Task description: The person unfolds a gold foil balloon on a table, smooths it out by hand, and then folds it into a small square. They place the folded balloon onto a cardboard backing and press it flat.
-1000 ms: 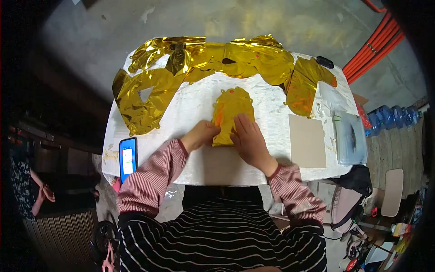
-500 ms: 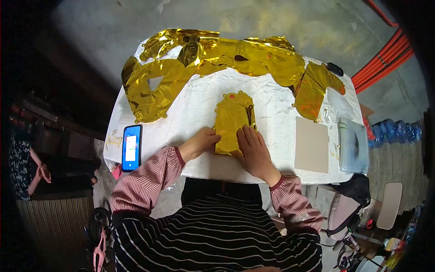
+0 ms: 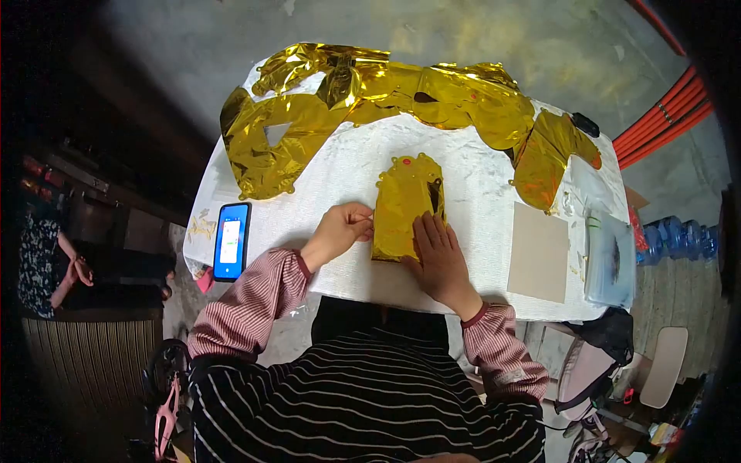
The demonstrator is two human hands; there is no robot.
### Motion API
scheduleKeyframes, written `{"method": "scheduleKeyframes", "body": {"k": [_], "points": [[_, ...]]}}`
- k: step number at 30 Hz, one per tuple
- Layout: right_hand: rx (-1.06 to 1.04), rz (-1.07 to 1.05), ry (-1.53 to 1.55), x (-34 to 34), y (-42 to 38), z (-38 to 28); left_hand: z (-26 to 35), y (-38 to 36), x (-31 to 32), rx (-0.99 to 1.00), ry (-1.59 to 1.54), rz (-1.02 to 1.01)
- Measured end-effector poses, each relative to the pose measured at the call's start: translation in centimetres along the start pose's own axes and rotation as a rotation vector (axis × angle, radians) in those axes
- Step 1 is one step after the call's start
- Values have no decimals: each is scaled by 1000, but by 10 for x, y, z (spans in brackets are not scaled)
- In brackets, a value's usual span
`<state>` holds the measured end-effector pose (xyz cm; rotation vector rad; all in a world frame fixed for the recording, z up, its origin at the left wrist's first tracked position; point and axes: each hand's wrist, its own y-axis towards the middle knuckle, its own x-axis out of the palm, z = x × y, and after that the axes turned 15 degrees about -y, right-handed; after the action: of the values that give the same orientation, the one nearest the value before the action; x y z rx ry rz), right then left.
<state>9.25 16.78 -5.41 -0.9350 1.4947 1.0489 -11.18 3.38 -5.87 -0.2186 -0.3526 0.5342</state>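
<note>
A folded gold foil balloon (image 3: 397,204), with small tabs along its top and a red dot near its upper end, lies flat on the white-covered table in front of me. My right hand (image 3: 441,262) rests on its lower right part, palm down with the fingers stretched out. At the balloon's left edge, my left hand (image 3: 340,231) has thumb and forefinger pinched together on the rim. Larger unfolded gold foil balloons (image 3: 301,147) spread in an arc across the far side of the table.
A phone (image 3: 231,241) with its screen lit lies at left. On the right are a beige board (image 3: 539,253) and a stack of clear plastic bags (image 3: 608,258). A black object (image 3: 585,124) sits at the far right corner. Another person's hands (image 3: 77,272) show at far left.
My left hand has slid up along the balloon's left edge, its fingers now curled into a pinch. My right hand stays flat on the foil. The whole view has shifted slightly.
</note>
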Motion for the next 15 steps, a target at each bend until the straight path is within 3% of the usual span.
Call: {"method": "scheduleKeyframes", "body": {"k": [9,15], "points": [[17,-14,40,3,0,1,8,10,14,-139,-80,133],[25,-21,59,1,-1,1,5,13,15,-185,-245,51]]}}
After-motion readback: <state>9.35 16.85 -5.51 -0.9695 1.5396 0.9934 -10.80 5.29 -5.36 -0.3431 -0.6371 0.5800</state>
